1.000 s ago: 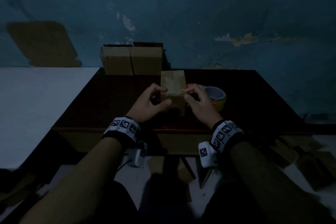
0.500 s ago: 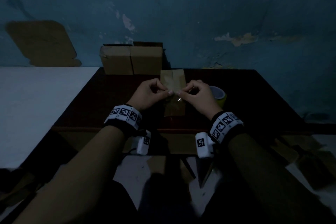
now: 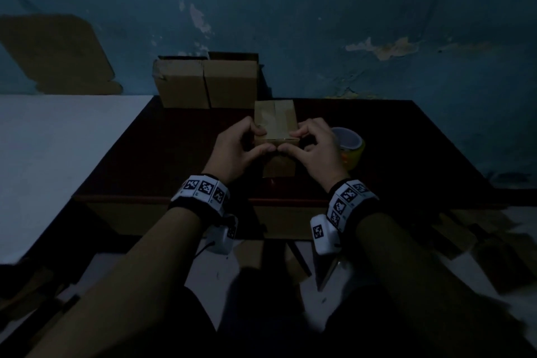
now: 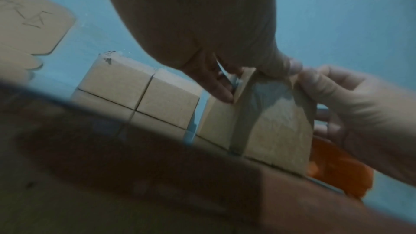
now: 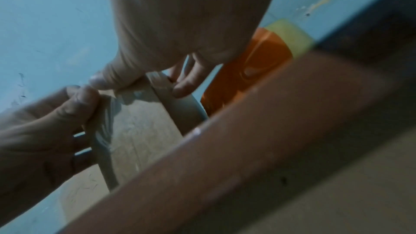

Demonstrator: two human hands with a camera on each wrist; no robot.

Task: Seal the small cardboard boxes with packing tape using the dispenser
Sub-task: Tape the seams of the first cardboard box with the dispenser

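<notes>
A small cardboard box [image 3: 276, 122] stands on the dark table [image 3: 174, 154], with a strip of clear tape along its top. My left hand [image 3: 263, 139] holds its left side and my right hand [image 3: 290, 141] its right side. Both thumbs press the front face just under the top edge, tips touching. In the left wrist view the box [image 4: 276, 124] shows shiny tape folded over the edge under the left thumb. In the right wrist view the box [image 5: 144, 131] shows the same. The orange and yellow tape dispenser [image 3: 350, 148] sits on the table right of my right hand.
Two more cardboard boxes [image 3: 206, 84] stand side by side at the table's back edge against the blue wall. A white surface [image 3: 58, 154] adjoins the table on the left. Cardboard scraps [image 3: 479, 241] lie on the floor at the right.
Half a second ago both hands were pinched together above the box's front top edge. They have since spread onto the box, thumbs pressing its front face. The box and dispenser stayed put.
</notes>
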